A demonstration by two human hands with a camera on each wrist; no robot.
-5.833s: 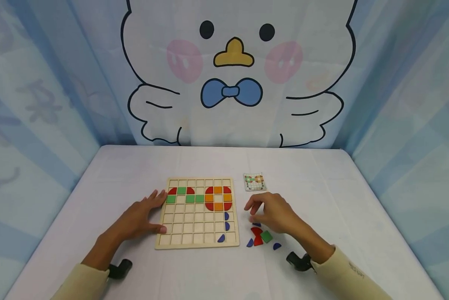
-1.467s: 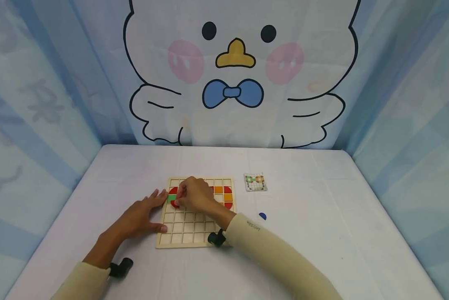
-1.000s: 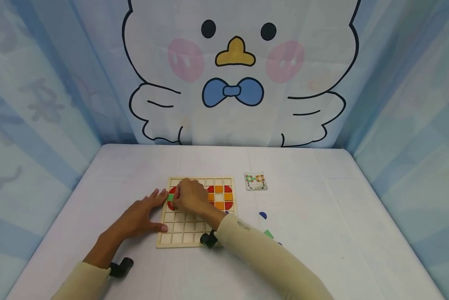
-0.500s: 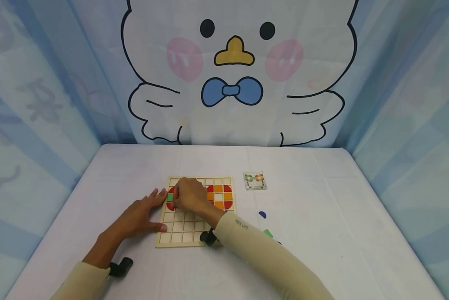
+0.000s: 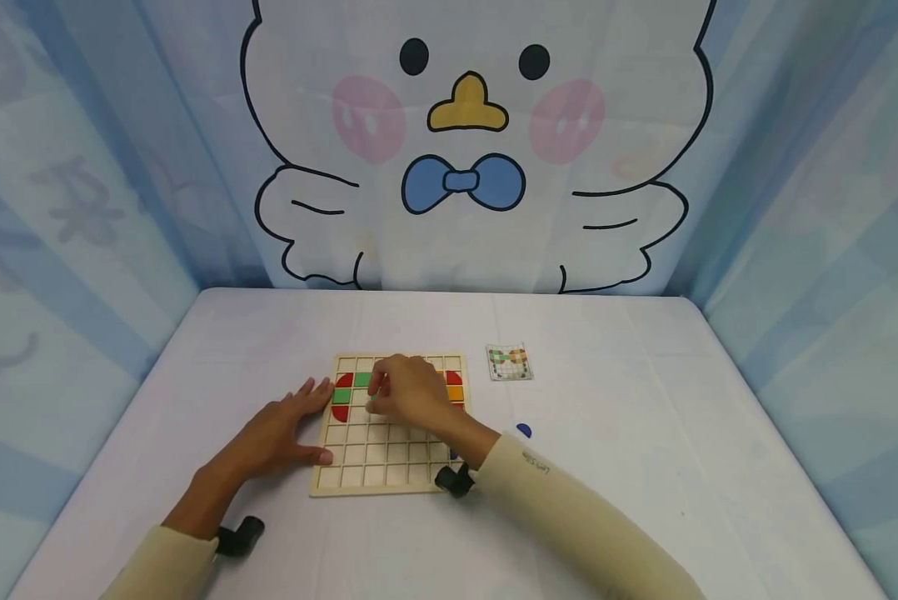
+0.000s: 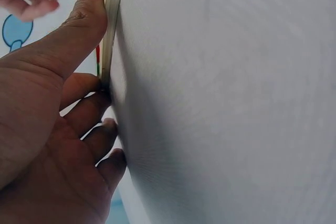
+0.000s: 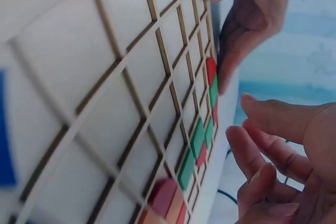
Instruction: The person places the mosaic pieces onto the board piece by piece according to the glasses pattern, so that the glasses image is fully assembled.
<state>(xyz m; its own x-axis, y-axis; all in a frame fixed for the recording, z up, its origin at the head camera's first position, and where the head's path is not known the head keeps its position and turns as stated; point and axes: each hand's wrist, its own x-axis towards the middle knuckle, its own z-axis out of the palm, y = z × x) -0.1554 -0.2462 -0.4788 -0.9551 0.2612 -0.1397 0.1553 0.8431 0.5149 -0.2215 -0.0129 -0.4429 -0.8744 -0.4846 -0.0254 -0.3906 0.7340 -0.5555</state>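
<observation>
A wooden grid board (image 5: 374, 492) lies on the white table, with red, green and orange tiles in its upper rows. My left hand (image 5: 272, 437) rests along its left edge, the thumb and fingers spread against the frame. Over the middle of the board hovers my right hand (image 5: 415, 392), its thumb and fingertips apart with nothing between them in the right wrist view. Left of it, a red quarter-round tile (image 5: 340, 414) sits in the cell below a green square tile (image 5: 341, 396). My right hand and forearm hide several tiles.
A small pattern card (image 5: 509, 363) lies beyond the board's right side. One blue half-round tile (image 5: 523, 431) is on the cloth to the right, close to my right sleeve (image 5: 569, 508). A patterned curtain (image 5: 464, 250) stands behind the table.
My right hand has gone from the loose tiles to the board's left cells, then drawn back rightward. A red quarter-round tile now fills a lower-left cell. My left hand stays put.
</observation>
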